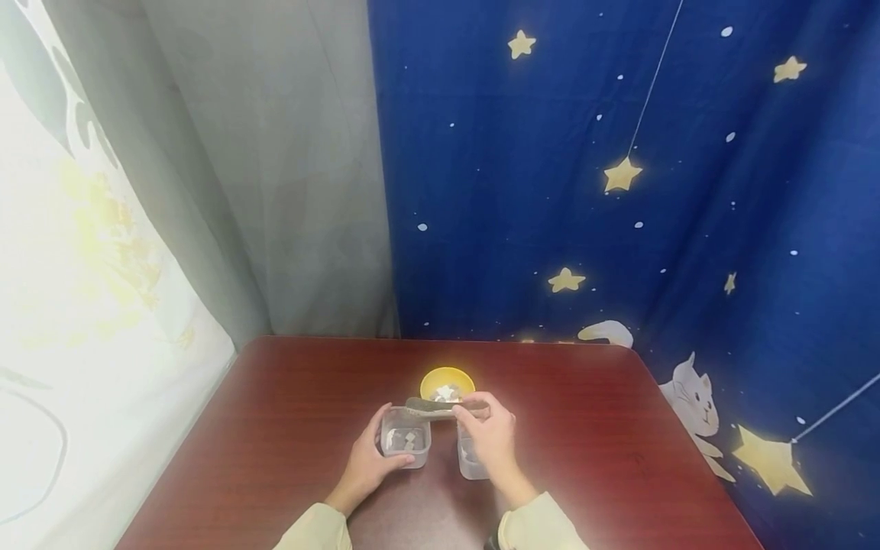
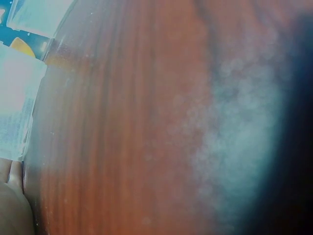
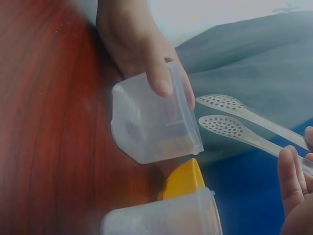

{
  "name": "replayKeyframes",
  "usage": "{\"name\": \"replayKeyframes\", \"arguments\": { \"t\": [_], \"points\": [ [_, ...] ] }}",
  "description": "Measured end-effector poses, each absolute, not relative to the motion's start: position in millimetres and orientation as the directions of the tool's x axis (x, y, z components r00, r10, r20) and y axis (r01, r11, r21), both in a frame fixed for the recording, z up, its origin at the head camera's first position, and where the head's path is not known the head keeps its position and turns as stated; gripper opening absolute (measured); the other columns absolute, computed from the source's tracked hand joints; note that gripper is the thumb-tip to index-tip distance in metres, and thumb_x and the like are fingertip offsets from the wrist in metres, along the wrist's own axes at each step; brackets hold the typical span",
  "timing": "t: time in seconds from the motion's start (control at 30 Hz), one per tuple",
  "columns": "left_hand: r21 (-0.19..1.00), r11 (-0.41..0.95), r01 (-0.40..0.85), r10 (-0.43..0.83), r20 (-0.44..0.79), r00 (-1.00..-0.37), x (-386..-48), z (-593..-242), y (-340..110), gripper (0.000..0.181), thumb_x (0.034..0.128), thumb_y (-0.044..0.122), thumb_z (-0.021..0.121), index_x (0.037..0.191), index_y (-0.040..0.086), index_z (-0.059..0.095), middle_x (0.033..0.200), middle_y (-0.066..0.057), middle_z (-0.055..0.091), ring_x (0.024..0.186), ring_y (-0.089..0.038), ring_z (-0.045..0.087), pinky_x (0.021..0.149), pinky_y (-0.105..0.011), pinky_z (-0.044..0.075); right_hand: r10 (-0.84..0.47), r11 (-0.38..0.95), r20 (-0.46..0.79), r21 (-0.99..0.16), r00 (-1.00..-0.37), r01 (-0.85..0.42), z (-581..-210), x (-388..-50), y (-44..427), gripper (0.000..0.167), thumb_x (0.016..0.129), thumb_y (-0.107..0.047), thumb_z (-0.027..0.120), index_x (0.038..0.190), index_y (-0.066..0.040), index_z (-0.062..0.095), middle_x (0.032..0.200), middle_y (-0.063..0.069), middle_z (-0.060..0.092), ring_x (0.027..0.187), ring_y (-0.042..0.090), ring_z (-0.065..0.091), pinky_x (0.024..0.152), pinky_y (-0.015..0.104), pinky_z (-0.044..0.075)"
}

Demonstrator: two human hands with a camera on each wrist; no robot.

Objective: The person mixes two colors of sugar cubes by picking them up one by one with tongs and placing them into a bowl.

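My left hand (image 1: pixel 364 466) grips a clear plastic container (image 3: pixel 146 115) by its sides, the thumb on the near wall. Pale flat pieces (image 1: pixel 410 441) lie in it. Above the container's far edge extend the tongs (image 3: pixel 224 126), which my right hand (image 1: pixel 496 437) pinches by their handle. Their two perforated heads stand apart, with nothing seen between them. A second clear container (image 1: pixel 473 467) is under my right hand and partly hidden by it. Behind both, a yellow bowl (image 1: pixel 440 376) holds more whitish pieces (image 1: pixel 447 394).
The reddish-brown table (image 1: pixel 330 382) carries these things near its middle. A grey curtain (image 1: pixel 296 191) and a blue star-patterned curtain (image 1: pixel 495 176) hang behind its far edge. A bright white curtain (image 1: pixel 103 305) borders the left side.
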State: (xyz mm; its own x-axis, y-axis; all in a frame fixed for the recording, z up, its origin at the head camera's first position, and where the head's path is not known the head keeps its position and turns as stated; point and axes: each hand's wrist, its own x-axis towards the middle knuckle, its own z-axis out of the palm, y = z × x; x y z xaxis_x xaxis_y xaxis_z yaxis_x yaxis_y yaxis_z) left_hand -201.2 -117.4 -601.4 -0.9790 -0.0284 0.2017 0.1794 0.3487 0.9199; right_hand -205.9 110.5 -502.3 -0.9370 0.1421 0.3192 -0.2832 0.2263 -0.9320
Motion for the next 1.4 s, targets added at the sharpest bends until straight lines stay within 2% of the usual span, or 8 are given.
{"name": "replayKeyframes", "arguments": {
  "t": [0.13, 0.2, 0.43, 0.63, 0.8, 0.9, 1.03, 1.4],
  "points": [
    [0.918, 0.352, 0.183, -0.029, 0.206, -0.978, -201, -602, -117, 0.110, 0.0567, 0.034, 0.094, 0.149, 0.017, 0.037, 0.135, -0.004, 0.055, 0.111, -0.022, 0.058, 0.095, -0.043, 0.046, 0.108, 0.184, 0.280, -0.949, -0.954, -0.257, -506, -205, 109, 0.023, 0.077, -0.016, 0.082, 0.094, -0.004, 0.070, 0.065, 0.006, 0.068, 0.057, 0.025, 0.068, 0.057, 0.046, 0.057],
    [0.916, 0.356, 0.187, -0.029, 0.211, -0.977, -201, -602, -117, 0.110, 0.0569, 0.034, 0.094, 0.150, 0.016, 0.037, 0.135, -0.003, 0.055, 0.110, -0.020, 0.058, 0.095, -0.043, 0.046, 0.093, 0.178, 0.270, -0.952, -0.958, -0.251, -508, -206, 108, 0.023, 0.077, -0.015, 0.082, 0.093, -0.005, 0.070, 0.064, 0.006, 0.067, 0.056, 0.028, 0.067, 0.057, 0.050, 0.056],
    [0.913, 0.354, 0.201, -0.024, 0.224, -0.974, -201, -602, -117, 0.109, 0.0574, 0.033, 0.094, 0.149, 0.016, 0.037, 0.132, -0.004, 0.057, 0.108, -0.021, 0.059, 0.092, -0.041, 0.048, 0.064, 0.286, 0.277, -0.926, -0.959, -0.248, -514, -208, 106, 0.022, 0.079, -0.016, 0.081, 0.094, -0.007, 0.070, 0.064, 0.000, 0.068, 0.055, 0.020, 0.067, 0.053, 0.030, 0.055],
    [0.916, 0.345, 0.203, -0.018, 0.222, -0.975, -202, -603, -118, 0.110, 0.0583, 0.031, 0.094, 0.150, 0.015, 0.036, 0.133, -0.004, 0.056, 0.109, -0.020, 0.059, 0.093, -0.042, 0.048, 0.039, 0.479, 0.251, -0.854, -0.967, -0.203, -510, -204, 103, 0.022, 0.081, -0.029, 0.079, 0.097, -0.017, 0.071, 0.065, -0.014, 0.067, 0.056, 0.005, 0.065, 0.057, 0.026, 0.049],
    [0.921, 0.319, 0.225, -0.019, 0.243, -0.970, -202, -603, -117, 0.107, 0.0588, 0.025, 0.094, 0.149, 0.015, 0.037, 0.135, -0.007, 0.055, 0.112, -0.025, 0.058, 0.094, -0.050, 0.047, 0.014, 0.567, 0.316, -0.784, -0.949, -0.253, -509, -204, 98, 0.020, 0.080, -0.031, 0.079, 0.096, -0.022, 0.071, 0.061, -0.019, 0.064, 0.053, -0.003, 0.060, 0.052, 0.023, 0.046],
    [0.922, 0.313, 0.227, -0.021, 0.245, -0.969, -202, -603, -117, 0.106, 0.0590, 0.022, 0.094, 0.149, 0.015, 0.037, 0.135, -0.009, 0.055, 0.111, -0.027, 0.059, 0.093, -0.051, 0.047, -0.014, 0.533, 0.343, -0.792, -0.939, -0.298, -511, -206, 94, 0.017, 0.081, -0.026, 0.079, 0.094, -0.018, 0.070, 0.062, -0.014, 0.065, 0.053, 0.000, 0.060, 0.049, 0.022, 0.047],
    [0.923, 0.326, 0.205, -0.017, 0.223, -0.975, -202, -603, -117, 0.108, 0.0595, 0.026, 0.094, 0.150, 0.017, 0.036, 0.135, -0.006, 0.055, 0.112, -0.021, 0.058, 0.094, -0.043, 0.048, -0.043, 0.489, 0.344, -0.811, -0.938, -0.320, -513, -208, 88, 0.015, 0.082, -0.017, 0.078, 0.093, -0.011, 0.069, 0.066, -0.009, 0.067, 0.056, 0.004, 0.061, 0.049, 0.023, 0.049],
    [0.918, 0.334, 0.215, -0.014, 0.233, -0.972, -200, -604, -117, 0.108, 0.0587, 0.032, 0.094, 0.149, 0.016, 0.037, 0.132, -0.006, 0.057, 0.109, -0.022, 0.059, 0.091, -0.040, 0.050, -0.054, 0.519, 0.381, -0.779, -0.923, -0.352, -513, -207, 79, 0.015, 0.082, -0.013, 0.077, 0.092, -0.006, 0.068, 0.073, 0.001, 0.071, 0.066, 0.011, 0.067, 0.056, 0.024, 0.052]
  ]
}}
